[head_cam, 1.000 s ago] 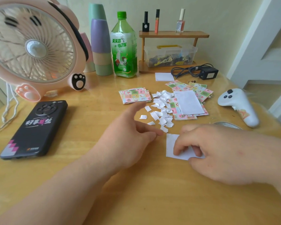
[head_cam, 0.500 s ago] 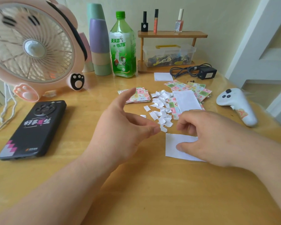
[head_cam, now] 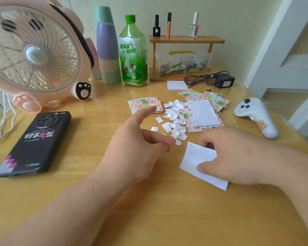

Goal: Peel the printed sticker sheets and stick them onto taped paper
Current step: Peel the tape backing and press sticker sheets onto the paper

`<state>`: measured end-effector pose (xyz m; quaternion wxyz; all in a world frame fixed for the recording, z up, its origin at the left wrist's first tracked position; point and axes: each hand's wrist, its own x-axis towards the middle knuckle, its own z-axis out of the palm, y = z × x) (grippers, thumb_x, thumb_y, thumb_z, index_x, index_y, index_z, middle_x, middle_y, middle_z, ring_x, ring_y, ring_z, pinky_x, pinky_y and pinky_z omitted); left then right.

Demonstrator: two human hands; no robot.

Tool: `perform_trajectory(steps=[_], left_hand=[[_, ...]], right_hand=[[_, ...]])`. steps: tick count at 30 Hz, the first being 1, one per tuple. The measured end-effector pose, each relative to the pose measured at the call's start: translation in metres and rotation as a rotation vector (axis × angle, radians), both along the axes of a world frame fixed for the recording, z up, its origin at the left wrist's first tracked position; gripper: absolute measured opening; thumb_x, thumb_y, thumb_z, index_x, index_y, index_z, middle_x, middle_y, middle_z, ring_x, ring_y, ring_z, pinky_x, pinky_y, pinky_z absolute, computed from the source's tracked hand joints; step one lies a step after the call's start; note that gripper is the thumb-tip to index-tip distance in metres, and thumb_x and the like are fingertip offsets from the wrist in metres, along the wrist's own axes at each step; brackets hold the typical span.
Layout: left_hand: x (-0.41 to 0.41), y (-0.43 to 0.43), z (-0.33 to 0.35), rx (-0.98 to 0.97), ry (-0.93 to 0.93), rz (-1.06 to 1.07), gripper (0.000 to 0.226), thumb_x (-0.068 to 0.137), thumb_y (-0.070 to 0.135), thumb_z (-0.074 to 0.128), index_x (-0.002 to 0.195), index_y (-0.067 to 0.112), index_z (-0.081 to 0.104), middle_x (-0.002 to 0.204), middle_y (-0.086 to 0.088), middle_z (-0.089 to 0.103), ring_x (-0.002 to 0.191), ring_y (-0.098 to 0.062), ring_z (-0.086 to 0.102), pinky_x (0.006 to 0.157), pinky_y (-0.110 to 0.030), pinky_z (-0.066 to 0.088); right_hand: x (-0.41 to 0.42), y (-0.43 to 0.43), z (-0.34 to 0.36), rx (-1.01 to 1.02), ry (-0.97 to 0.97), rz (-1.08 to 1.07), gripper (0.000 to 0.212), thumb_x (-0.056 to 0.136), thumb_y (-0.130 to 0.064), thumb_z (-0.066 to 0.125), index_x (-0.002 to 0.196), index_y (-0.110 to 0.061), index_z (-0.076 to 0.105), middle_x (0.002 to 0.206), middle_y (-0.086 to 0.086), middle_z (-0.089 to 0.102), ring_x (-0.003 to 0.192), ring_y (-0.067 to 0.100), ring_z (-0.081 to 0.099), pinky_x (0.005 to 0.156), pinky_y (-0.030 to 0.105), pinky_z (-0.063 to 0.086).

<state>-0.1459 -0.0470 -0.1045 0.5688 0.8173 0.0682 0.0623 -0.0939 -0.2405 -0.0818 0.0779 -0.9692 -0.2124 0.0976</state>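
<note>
Paper (head_cam: 196, 157) sits gripped under the curled fingers (head_cam: 205, 139) of the right hand (head_cam: 238, 157); the left hand (head_cam: 137, 148), loose and empty, could brush nearby scraps (head_cam: 174, 119) onto it.

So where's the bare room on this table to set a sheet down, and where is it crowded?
Bare wood: the wide near strip of the table between the forearms, and the patch between the phone and the left hand. Crowded: beyond the hands, where paper scraps lie between two sticker sheet stacks; the right hand holds the white paper.
</note>
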Motion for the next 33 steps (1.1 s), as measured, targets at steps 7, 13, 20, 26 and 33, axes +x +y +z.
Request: perform_trajectory(steps=[7, 13, 20, 26, 33], left_hand=[[-0.001, 0.004, 0.01, -0.079, -0.026, 0.099, 0.091, 0.07, 0.013, 0.091, 0.145, 0.038, 0.045, 0.075, 0.014, 0.077, 0.083, 0.006, 0.072, 0.073, -0.014, 0.047], [-0.001, 0.008, 0.023, -0.2, -0.135, 0.162, 0.084, 0.063, 0.011, 0.094, 0.134, 0.028, 0.052, 0.074, 0.004, 0.078, 0.068, -0.01, 0.076, 0.067, -0.013, 0.055], [0.003, 0.011, 0.025, -0.274, -0.146, 0.219, 0.071, 0.048, 0.024, 0.094, 0.103, 0.019, 0.048, 0.073, -0.004, 0.078, 0.067, -0.027, 0.077, 0.087, -0.053, 0.059], [0.009, 0.012, 0.016, -0.32, -0.208, 0.21, 0.07, 0.047, 0.028, 0.091, 0.097, 0.014, 0.045, 0.058, -0.003, 0.069, 0.068, -0.033, 0.075, 0.087, -0.054, 0.06], [0.018, 0.012, 0.003, -0.422, -0.315, 0.171, 0.028, 0.081, 0.008, 0.079, 0.091, 0.01, 0.053, 0.055, -0.011, 0.048, 0.055, -0.016, 0.059, 0.074, -0.046, 0.064]], right_hand=[[0.012, -0.01, 0.005, 0.313, 0.043, 0.005, 0.008, 0.082, -0.021, 0.066, 0.075, -0.02, 0.068, 0.074, 0.006, 0.07, 0.07, 0.027, 0.064, 0.065, 0.044, 0.054], [0.016, -0.007, 0.004, 0.812, 0.208, -0.108, 0.033, 0.065, -0.027, 0.071, 0.076, 0.003, 0.063, 0.066, 0.022, 0.048, 0.066, 0.024, 0.039, 0.068, 0.04, 0.029], [0.025, -0.008, -0.002, 1.271, 0.349, -0.213, 0.042, 0.069, -0.012, 0.071, 0.091, 0.02, 0.054, 0.085, 0.024, 0.057, 0.081, 0.032, 0.051, 0.078, 0.041, 0.035], [0.032, -0.012, -0.001, 1.45, 0.292, -0.35, 0.011, 0.087, 0.003, 0.063, 0.095, 0.008, 0.068, 0.094, 0.027, 0.073, 0.082, 0.031, 0.068, 0.077, 0.039, 0.048], [0.02, 0.002, 0.0, 1.438, 0.332, -0.304, 0.062, 0.059, -0.019, 0.078, 0.096, 0.021, 0.051, 0.089, 0.018, 0.057, 0.084, 0.028, 0.053, 0.081, 0.041, 0.035]])
